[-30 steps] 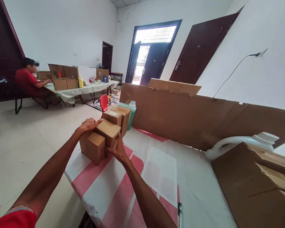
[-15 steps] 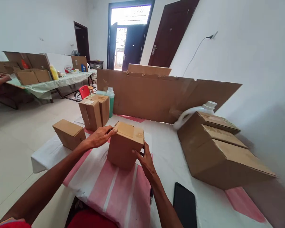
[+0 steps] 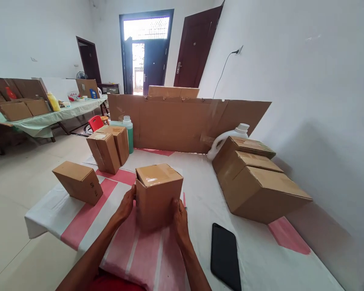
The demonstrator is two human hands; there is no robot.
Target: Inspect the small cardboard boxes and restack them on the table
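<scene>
A brown cardboard box [image 3: 156, 204] stands in front of me, its taped top facing up and a slight gap showing at the top's left edge. My left hand [image 3: 126, 208] presses on its left side, fingers partly hidden behind it. On the right side, my right hand [image 3: 180, 221] grips the box, thumb on the front face. Together both hands hold it between them. Whether its bottom touches the cloth, I cannot tell. Left of it, a smaller cardboard box [image 3: 79, 182] with dark print rests on the striped tablecloth [image 3: 87, 218].
Two upright boxes [image 3: 104, 151] stand by a green-filled bottle [image 3: 130, 135]. A cardboard panel [image 3: 170, 125] lines the back. At right are several boxes [image 3: 255, 178], a white jug [image 3: 227, 139] and a black phone [image 3: 225, 256]. Another table [image 3: 75, 109] is at far left.
My left hand has moved from the box's top left edge down to its left side. The box has turned, and my right hand has shifted along its right side. The view has swung slightly right.
</scene>
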